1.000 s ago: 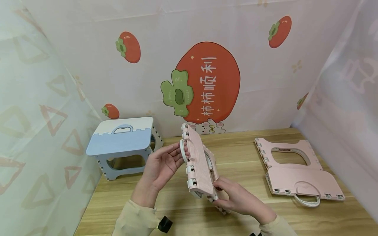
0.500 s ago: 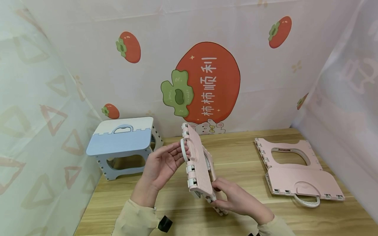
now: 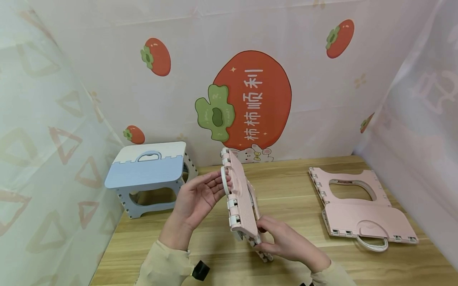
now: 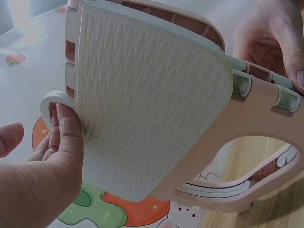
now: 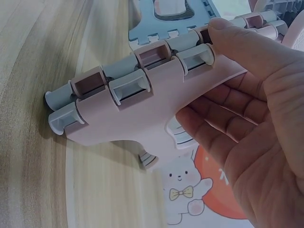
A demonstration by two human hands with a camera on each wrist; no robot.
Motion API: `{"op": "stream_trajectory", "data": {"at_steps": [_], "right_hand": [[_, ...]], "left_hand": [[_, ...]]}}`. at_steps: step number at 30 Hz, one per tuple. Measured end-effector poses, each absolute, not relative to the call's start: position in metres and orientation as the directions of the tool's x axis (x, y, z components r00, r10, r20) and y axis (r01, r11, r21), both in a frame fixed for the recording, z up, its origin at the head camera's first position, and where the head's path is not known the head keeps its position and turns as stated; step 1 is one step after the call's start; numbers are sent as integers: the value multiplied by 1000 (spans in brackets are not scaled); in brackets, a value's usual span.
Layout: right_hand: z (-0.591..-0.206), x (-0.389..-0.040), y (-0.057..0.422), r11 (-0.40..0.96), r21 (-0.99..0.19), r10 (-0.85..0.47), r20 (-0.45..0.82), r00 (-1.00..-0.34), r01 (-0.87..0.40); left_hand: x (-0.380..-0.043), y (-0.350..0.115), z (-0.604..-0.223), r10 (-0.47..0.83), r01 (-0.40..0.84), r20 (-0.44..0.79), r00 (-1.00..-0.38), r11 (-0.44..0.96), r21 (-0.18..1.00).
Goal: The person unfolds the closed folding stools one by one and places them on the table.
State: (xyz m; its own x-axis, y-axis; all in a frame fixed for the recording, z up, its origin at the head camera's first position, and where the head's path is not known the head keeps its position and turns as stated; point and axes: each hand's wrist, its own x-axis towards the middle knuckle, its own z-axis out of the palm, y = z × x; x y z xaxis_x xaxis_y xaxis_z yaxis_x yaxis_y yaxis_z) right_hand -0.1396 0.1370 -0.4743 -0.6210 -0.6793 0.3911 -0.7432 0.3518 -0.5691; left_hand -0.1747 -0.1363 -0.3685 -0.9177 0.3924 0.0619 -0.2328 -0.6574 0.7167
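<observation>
Half-folded pink stool [image 3: 240,198] was tilted over the table [image 3: 290,184], right hand [image 3: 284,240] pinching its hinged edge, left hand [image 3: 196,200] relaxed, fingers through the white handle [image 3: 224,180], thumb apart. Seemed like light, stiff plastic; those 2 holds looked best, minding pinchy hinges.

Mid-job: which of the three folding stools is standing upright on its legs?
The blue-and-white plastic stool at left, legs unfolded. One pink plastic stool lies collapsed at right; the right hand grips the other pink stool, tilted.
</observation>
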Motion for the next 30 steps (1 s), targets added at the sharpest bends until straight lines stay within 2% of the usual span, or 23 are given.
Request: {"op": "stream_trajectory", "data": {"at_steps": [14, 23, 30], "right_hand": [[-476, -140, 134, 316, -609, -689, 379, -618, -727], [-475, -139, 132, 340, -639, -684, 336, -648, -690], [-476, -140, 131, 330, -638, -681, 349, -644, -695]], "left_hand": [[-175, -133, -364, 398, -229, 67, -915, -648, 726], [-176, -132, -363, 410, -234, 64, -910, -634, 737], [-176, -131, -362, 408, -227, 67, -910, -629, 743]]}}
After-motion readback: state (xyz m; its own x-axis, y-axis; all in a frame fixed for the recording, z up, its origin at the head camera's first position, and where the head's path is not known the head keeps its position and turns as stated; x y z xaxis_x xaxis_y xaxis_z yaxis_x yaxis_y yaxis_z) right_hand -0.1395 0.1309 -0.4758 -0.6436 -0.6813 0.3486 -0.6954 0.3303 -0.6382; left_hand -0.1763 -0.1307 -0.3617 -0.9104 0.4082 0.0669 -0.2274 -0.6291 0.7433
